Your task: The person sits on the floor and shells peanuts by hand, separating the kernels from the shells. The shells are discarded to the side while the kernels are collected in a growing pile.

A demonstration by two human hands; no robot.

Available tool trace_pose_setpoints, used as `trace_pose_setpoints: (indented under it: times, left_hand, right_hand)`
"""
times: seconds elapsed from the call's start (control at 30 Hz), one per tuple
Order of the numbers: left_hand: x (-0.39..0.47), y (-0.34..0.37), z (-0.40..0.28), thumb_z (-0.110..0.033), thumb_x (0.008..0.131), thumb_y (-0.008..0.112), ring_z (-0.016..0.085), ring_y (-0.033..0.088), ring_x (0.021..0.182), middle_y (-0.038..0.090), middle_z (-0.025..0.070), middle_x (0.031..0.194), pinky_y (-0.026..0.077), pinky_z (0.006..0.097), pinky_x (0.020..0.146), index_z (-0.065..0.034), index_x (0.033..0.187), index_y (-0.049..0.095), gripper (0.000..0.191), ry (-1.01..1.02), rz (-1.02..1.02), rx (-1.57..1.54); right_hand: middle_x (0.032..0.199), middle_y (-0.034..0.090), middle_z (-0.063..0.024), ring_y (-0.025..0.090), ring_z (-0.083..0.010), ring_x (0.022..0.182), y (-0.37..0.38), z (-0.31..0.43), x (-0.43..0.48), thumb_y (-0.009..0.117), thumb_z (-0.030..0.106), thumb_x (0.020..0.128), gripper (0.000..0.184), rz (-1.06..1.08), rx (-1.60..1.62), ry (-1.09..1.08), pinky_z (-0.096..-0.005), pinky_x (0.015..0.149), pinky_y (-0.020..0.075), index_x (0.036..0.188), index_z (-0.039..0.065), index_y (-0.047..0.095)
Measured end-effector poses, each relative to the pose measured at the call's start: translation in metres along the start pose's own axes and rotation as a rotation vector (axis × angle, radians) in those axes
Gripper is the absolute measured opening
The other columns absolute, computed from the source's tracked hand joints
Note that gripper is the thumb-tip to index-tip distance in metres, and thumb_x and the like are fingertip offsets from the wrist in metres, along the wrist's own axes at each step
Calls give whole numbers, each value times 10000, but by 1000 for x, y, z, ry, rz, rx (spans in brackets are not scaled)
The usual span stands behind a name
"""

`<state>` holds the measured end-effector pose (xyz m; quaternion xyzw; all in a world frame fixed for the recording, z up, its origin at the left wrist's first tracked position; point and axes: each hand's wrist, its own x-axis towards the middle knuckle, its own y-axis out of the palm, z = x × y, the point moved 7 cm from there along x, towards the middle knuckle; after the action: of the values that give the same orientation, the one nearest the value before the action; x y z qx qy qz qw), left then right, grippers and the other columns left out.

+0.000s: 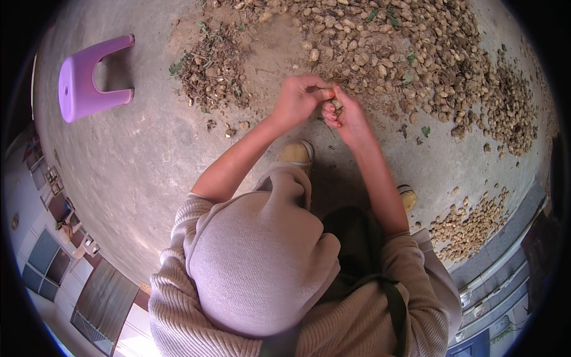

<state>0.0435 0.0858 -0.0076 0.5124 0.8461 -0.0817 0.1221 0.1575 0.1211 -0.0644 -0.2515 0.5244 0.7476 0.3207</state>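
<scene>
In front of my knees, my left hand (pixel 295 101) and my right hand (pixel 350 114) meet at the fingertips. The left thumb and forefinger pinch a thin plant stem, partly hidden by the fingers. In the curled fingers of my right hand sits a pale, soil-coloured peanut pod (pixel 337 104), and thin roots hang below it. Just beyond both hands spreads a large heap of unshelled peanuts (pixel 428 58) mixed with soil and bits of leaf. Left of the hands is a smaller pile of stems, leaves and dirt (pixel 214 71).
A purple plastic stool (pixel 76 89) lies on its side on the concrete floor (pixel 147 147) at the left. Another peanut patch (pixel 470 227) lies at the right, beside a tiled step (pixel 504 241). My yellow shoes (pixel 294 152) stand below the hands.
</scene>
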Motion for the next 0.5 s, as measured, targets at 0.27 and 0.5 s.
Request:
trace_pose_setpoints:
  times: [0.27, 0.5]
  left_hand:
    - [29, -29, 33, -106, 889, 628, 236, 627, 634, 667, 117, 772, 485, 333, 570, 21, 902, 636, 128, -110, -240, 119]
    - [56, -30, 23, -196, 787, 723, 385, 637, 829, 665, 175, 862, 506, 415, 720, -2, 915, 623, 253, 230, -363, 854]
  right_hand:
    - [838, 588, -40, 549, -130, 705, -3, 9, 4, 468, 274, 971, 284, 81, -156, -130, -230, 539, 399, 1101, 34, 547]
    - [987, 668, -81, 625, -156, 879, 4, 41, -16, 511, 277, 930, 293, 168, -331, -155, -261, 611, 474, 1089, 48, 600]
